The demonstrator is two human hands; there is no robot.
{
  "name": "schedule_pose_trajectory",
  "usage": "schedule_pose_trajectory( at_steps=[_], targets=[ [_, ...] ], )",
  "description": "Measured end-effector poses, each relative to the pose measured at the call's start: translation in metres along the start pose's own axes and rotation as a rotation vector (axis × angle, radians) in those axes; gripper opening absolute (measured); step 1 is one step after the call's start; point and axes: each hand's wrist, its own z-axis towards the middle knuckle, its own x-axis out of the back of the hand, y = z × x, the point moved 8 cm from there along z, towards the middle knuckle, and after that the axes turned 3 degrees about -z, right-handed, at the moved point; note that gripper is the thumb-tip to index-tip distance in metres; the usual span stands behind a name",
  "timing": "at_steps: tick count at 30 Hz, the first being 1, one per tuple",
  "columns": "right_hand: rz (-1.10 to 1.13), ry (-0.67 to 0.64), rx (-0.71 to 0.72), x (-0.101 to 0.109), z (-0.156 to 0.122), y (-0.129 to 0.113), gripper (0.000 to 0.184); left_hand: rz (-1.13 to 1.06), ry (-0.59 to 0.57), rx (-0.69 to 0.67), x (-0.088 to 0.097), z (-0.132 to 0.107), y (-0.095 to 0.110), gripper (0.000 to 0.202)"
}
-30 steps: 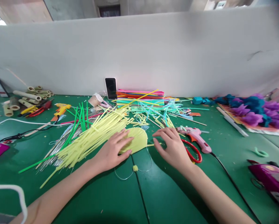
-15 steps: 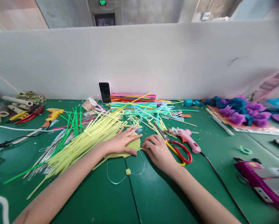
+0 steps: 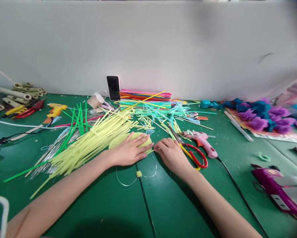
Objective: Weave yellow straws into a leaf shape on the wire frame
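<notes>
My left hand (image 3: 128, 151) lies flat, fingers spread, on a round pale-yellow disc (image 3: 116, 141) that seems made of fuzzy pipe cleaner. Just right of it, my right hand (image 3: 172, 154) has its thumb and fingers pinched on the end of a pale-yellow pipe cleaner (image 3: 150, 151) running out from the disc. The fingers partly hide that end. Below the disc a thin clear line curves down on both sides to a small yellow pompom (image 3: 138, 174). A heap of loose yellow pipe cleaners (image 3: 88, 142) lies by my left forearm.
Scissors (image 3: 196, 155) with red and yellow handles and a pink glue gun (image 3: 204, 142) lie beside my right hand. A phone (image 3: 113, 88) leans on the partition (image 3: 148, 43). A yellow glue gun (image 3: 55, 110) is left, purple flowers (image 3: 259, 123) right, and a magenta power strip (image 3: 278, 195) nearer.
The view has tilted downward. My left hand has turned slightly, its thumb now closer to the fingers, and more of the disc's left side shows. My right hand keeps its pinch.
</notes>
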Motion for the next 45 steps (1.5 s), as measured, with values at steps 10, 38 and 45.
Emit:
schedule_pose_trajectory(
  at_steps=[10, 38, 45],
  targets=[
    [-0.018, 0.044, 0.022, 0.005, 0.0, -0.003, 0.016, -0.063, 0.009, -0.051, 0.009, -0.001, 0.001, 0.049],
    [0.631, -0.105, -0.43, -0.008, -0.017, -0.014, 0.028, -0.316, 0.218, 0.253, 0.047, 0.0, -0.03, 0.076],
    [1.168, -0.15, -0.423, -0.005, 0.01, -0.023, 0.032, -0.51, 0.361, 0.29, 0.091, -0.018, -0.034, 0.05]
  ],
)
